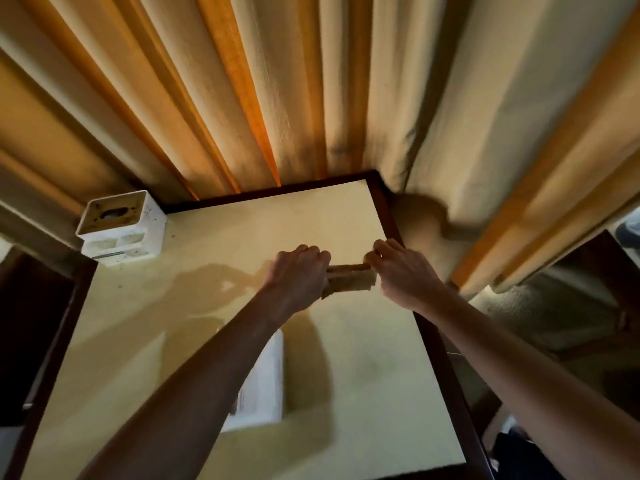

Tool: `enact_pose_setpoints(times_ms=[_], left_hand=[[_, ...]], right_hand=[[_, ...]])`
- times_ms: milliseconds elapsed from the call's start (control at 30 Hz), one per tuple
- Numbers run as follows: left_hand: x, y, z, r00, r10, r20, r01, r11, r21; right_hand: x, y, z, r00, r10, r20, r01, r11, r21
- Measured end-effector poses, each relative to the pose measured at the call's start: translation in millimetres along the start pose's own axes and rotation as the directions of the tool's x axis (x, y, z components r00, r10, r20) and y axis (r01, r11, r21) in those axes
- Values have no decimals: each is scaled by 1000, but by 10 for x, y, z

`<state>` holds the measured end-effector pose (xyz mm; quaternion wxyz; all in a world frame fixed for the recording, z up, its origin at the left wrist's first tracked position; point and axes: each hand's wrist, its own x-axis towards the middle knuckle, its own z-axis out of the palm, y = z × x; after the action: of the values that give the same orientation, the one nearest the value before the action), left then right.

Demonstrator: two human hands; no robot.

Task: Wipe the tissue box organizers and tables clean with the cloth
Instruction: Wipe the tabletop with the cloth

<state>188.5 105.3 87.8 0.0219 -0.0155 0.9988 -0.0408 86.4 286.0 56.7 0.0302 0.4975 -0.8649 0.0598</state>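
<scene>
A folded tan cloth (pixel 351 279) is held between both hands above the right part of the pale table (pixel 242 237). My left hand (pixel 299 277) grips its left end with curled fingers. My right hand (pixel 401 271) pinches its right end near the table's dark right rim. A white tissue box organizer (pixel 121 230) with a brown top and a round opening stands at the table's far left corner, well away from both hands.
Cream and orange curtains (pixel 311 98) hang right behind the table and bulge against its far right corner. A white printed card (pixel 263 382) lies on the table under my left forearm. Dark chairs (pixel 588 271) stand on both sides.
</scene>
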Motion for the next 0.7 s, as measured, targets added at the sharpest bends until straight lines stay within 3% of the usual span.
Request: enact_pose_setpoints(times_ms=[300,500,567,700], left_hand=[[-856,711,149,986,-75,149,88,993,-79],[-1090,853,330,982,-70,175,81,995,-58],[-1115,851,338,988,-77,132,81,996,-24],[-1230,818,463,991,1,-134,2,1000,26]], right_hand=[[-976,-399,-68,988,-3,155,-4,999,44],[-1191,-516,146,987,-1,159,-9,998,63],[-1194,-527,168,994,-21,103,15,998,64],[-1267,-587,204,995,-35,-96,34,999,-5]])
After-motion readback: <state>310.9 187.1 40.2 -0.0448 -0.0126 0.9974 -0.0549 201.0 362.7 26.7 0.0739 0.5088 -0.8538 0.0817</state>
